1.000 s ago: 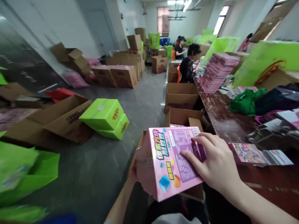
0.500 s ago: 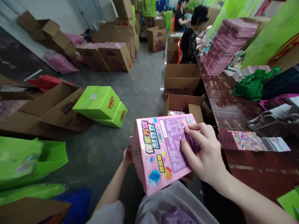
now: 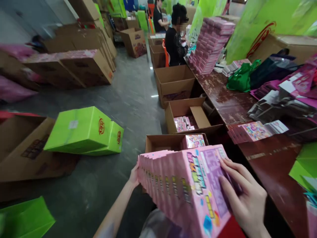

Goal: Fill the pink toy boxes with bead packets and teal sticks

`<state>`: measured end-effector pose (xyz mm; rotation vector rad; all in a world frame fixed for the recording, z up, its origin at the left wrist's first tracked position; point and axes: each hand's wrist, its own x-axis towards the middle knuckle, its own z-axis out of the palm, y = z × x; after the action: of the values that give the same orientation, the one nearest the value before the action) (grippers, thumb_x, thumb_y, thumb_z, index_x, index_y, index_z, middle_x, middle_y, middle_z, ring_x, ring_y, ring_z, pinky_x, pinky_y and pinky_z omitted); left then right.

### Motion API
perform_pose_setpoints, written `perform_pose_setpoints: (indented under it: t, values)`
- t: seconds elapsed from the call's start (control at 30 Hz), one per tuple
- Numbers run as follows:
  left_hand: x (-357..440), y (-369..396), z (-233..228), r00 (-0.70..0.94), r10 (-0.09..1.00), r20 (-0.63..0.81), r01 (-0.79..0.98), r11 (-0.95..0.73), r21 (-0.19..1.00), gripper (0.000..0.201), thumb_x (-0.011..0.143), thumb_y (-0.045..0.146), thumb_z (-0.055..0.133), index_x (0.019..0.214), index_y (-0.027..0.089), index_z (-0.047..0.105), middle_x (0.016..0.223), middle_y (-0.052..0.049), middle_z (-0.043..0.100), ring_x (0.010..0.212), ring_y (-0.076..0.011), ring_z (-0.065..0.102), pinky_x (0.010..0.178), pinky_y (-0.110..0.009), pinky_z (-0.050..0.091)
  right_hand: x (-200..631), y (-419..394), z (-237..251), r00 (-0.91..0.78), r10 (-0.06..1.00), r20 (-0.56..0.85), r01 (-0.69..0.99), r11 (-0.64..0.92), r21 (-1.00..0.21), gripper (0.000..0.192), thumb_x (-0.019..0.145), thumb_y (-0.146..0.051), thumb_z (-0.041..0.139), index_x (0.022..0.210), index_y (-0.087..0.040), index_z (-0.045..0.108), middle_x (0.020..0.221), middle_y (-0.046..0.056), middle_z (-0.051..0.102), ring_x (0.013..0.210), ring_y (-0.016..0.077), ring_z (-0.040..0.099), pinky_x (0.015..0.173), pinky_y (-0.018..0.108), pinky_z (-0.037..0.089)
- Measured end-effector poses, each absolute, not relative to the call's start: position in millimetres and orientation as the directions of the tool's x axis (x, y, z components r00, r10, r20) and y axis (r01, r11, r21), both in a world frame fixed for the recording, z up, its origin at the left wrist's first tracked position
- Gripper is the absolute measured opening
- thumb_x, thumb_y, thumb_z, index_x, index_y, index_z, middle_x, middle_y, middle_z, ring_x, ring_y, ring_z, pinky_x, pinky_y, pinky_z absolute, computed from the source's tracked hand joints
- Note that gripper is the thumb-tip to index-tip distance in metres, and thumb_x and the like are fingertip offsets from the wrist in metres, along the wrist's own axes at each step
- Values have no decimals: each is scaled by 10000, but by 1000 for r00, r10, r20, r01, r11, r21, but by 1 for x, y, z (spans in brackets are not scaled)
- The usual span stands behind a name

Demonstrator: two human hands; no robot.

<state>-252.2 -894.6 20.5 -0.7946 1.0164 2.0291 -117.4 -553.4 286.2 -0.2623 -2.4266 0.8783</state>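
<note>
A long row of flat pink boxes (image 3: 170, 181) is squeezed between my two hands, its purple printed face turned toward my right side. My left hand (image 3: 134, 173) presses the far left end, its fingers partly hidden behind the row. Against the printed face of the nearest box rests my right hand (image 3: 244, 188), fingers bent and pressing. Just beyond the row stands an open carton (image 3: 158, 142) with pink boxes (image 3: 195, 141) at its right side. Past it, another open carton (image 3: 170, 112) holds several small pink boxes (image 3: 182, 124).
Along the right runs a dark red table (image 3: 269, 165) with a fanned pile of pink packs (image 3: 257, 131), a green bag (image 3: 244, 77) and a tall pink stack (image 3: 210, 44). Green boxes (image 3: 81, 129) sit on the floor at left. Two people sit farther along the table.
The row of boxes has swung round, so its long side now shows, and it has moved right and lower. My view has turned right; the open carton beside the row has come into sight.
</note>
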Motion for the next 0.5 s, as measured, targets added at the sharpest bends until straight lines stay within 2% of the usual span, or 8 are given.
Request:
perform_pose_setpoints:
  t: [0.23,0.37,0.5]
  values:
    - [-294,-925,68,-613,233,-754,-779,-335,530,397,864,365,549,1107,60,627,973,-141,725,967,-284,680,935,-411,485,-103,-543,241,-739,564,368,74,612,-788,260,796,-309,631,1012,-192,716,1049,102,678,960,273,643,856,426,488]
    - [-301,-930,82,-577,181,-796,-813,-220,539,395,856,363,567,1096,57,631,950,-147,730,915,-274,698,881,-387,522,-90,-529,202,-722,655,222,132,445,-886,285,791,-335,613,1005,-184,724,1067,117,675,976,278,646,829,415,518]
    - [-294,-923,86,-570,62,-819,-822,-44,568,352,847,344,588,1070,79,653,940,-136,735,867,-252,711,832,-363,553,-70,-507,142,-689,724,28,198,226,-954,292,778,-381,597,940,-185,739,1060,128,681,990,288,646,854,429,517]
